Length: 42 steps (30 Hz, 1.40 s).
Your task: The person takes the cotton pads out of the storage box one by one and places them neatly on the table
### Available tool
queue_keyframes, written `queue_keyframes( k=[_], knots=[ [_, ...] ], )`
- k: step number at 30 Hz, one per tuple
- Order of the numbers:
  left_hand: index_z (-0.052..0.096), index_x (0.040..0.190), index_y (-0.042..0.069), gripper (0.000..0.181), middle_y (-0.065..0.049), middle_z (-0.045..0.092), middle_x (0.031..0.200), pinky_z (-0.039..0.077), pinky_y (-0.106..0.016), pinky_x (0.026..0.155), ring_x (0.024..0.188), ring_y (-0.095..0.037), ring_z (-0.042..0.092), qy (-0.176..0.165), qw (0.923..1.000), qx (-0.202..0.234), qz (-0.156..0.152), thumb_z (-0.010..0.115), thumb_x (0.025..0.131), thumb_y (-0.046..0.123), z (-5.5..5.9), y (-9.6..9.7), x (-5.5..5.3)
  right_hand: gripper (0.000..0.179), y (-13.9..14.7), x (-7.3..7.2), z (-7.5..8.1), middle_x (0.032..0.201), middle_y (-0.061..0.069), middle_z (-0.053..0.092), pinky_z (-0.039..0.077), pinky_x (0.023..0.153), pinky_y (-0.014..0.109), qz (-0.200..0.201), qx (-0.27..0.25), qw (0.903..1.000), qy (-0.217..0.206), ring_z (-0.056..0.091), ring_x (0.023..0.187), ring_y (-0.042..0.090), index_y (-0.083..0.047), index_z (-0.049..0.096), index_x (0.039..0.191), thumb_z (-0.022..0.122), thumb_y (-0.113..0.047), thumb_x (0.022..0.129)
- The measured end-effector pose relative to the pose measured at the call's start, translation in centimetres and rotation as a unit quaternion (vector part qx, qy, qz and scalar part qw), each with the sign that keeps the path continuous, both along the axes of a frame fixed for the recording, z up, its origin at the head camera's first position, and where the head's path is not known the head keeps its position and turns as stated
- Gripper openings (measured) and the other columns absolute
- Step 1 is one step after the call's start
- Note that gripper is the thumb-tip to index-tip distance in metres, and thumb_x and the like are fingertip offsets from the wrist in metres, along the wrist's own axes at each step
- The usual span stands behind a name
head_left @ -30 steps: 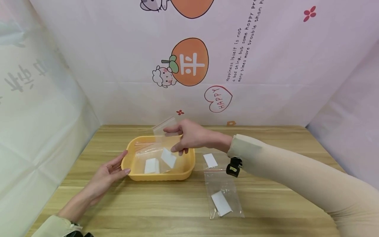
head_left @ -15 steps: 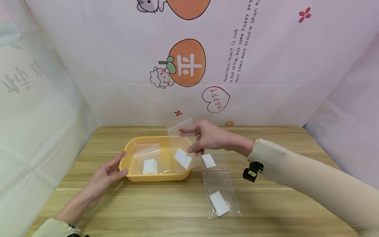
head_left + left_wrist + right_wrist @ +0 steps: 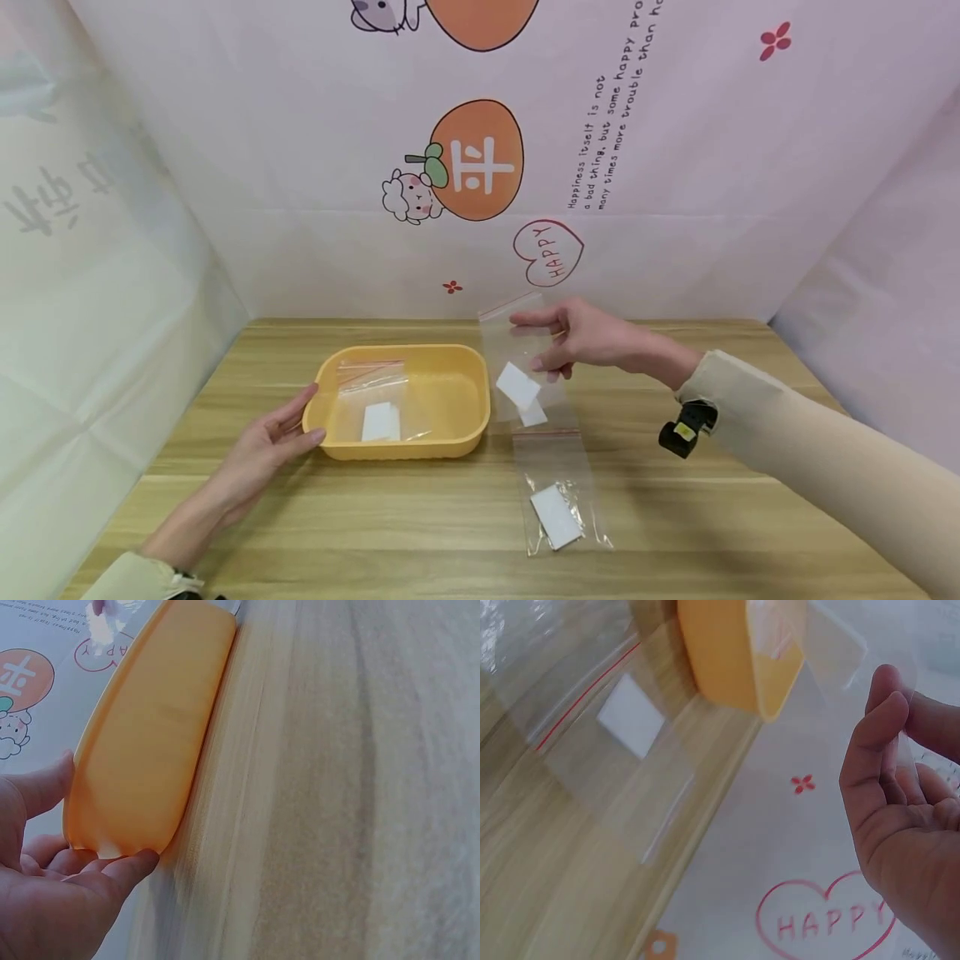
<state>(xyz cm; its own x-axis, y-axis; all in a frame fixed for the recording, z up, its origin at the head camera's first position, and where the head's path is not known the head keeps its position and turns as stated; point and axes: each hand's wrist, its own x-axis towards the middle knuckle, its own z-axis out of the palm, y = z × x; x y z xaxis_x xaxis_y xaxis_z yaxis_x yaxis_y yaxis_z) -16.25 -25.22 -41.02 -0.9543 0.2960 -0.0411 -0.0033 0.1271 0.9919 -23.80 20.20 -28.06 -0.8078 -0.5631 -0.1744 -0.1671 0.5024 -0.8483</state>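
My left hand [image 3: 258, 450] grips the left end of a yellow plastic basin [image 3: 405, 451], thumb at the rim and fingers against the end wall in the left wrist view. Between thumb and fingers my right hand [image 3: 588, 337] pinches a clear zip-lock bag [image 3: 497, 337], raised just right of the basin. A flat white rectangular piece [image 3: 517, 383] sits low in that bag. Inside the basin lie clear zip-lock bags [image 3: 348, 404] with white pieces [image 3: 381, 421]. In the right wrist view, the hand [image 3: 900, 787] pinches the film by its fingertips.
Right of the basin, two more zip-lock bags lie overlapping on the wooden table [image 3: 375, 533]. The nearer bag [image 3: 551, 458] holds a white piece [image 3: 557, 517]; the farther one's white piece [image 3: 534, 414] is partly behind the held bag. A printed cloth [image 3: 337, 167] hangs behind the table.
My right hand has carried the zip-lock bag rightward, from over the basin to above the bags on the table. My left hand has kept its hold on the basin.
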Motion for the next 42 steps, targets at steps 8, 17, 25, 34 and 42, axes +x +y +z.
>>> queue_keyframes(
  k=[8,17,25,34,42],
  knots=[
    [0.015,0.168,0.002,0.082,-0.019,0.007,0.173,0.041,-0.010,0.101,0.156,-0.041,0.013,0.001,0.9999,-0.007,0.008,0.067,0.105,0.014,-0.2,-0.1,0.0,0.074,3.7,-1.1,-2.2,0.154,0.022,0.053,0.057,0.061,0.030,-0.006,-0.006,0.9994,-0.032,0.061,0.066,0.018,0.004,0.043,0.158,0.078,-0.001,0.093],
    [0.015,0.167,0.001,0.084,-0.021,0.007,0.173,0.040,-0.011,0.102,0.156,-0.041,0.015,-0.002,0.9999,-0.009,0.009,0.069,0.104,0.014,0.0,-0.1,-0.2,0.077,7.6,-2.5,-5.2,0.159,0.024,0.044,0.056,0.064,0.028,-0.014,-0.011,0.9964,-0.082,0.060,0.071,0.015,0.006,0.037,0.160,0.076,-0.002,0.094],
    [0.015,0.167,0.001,0.085,-0.022,0.009,0.172,0.043,-0.012,0.102,0.155,-0.040,0.017,-0.006,0.9999,-0.005,0.012,0.070,0.103,0.012,-0.1,-0.1,-0.2,0.076,9.4,-3.6,-7.0,0.162,0.022,0.041,0.057,0.066,0.029,-0.036,-0.029,0.9903,-0.131,0.062,0.075,0.016,0.005,0.035,0.161,0.073,0.000,0.095],
    [0.016,0.168,0.003,0.084,-0.020,0.007,0.173,0.042,-0.010,0.100,0.156,-0.041,0.015,-0.007,0.9999,-0.007,0.011,0.069,0.104,0.013,0.0,-0.1,-0.1,0.073,10.5,-4.3,-8.6,0.163,0.025,0.038,0.057,0.067,0.031,-0.032,-0.021,0.9882,-0.148,0.060,0.074,0.017,0.007,0.035,0.160,0.071,0.002,0.097],
    [0.016,0.168,0.003,0.084,-0.020,0.007,0.173,0.043,-0.011,0.100,0.156,-0.041,0.015,-0.010,0.9998,-0.009,0.014,0.070,0.104,0.014,0.1,-0.1,0.0,0.078,11.4,-4.4,-9.4,0.164,0.025,0.037,0.058,0.067,0.031,-0.023,0.005,0.9908,-0.133,0.062,0.075,0.017,0.005,0.031,0.163,0.072,0.002,0.096]
  ],
)
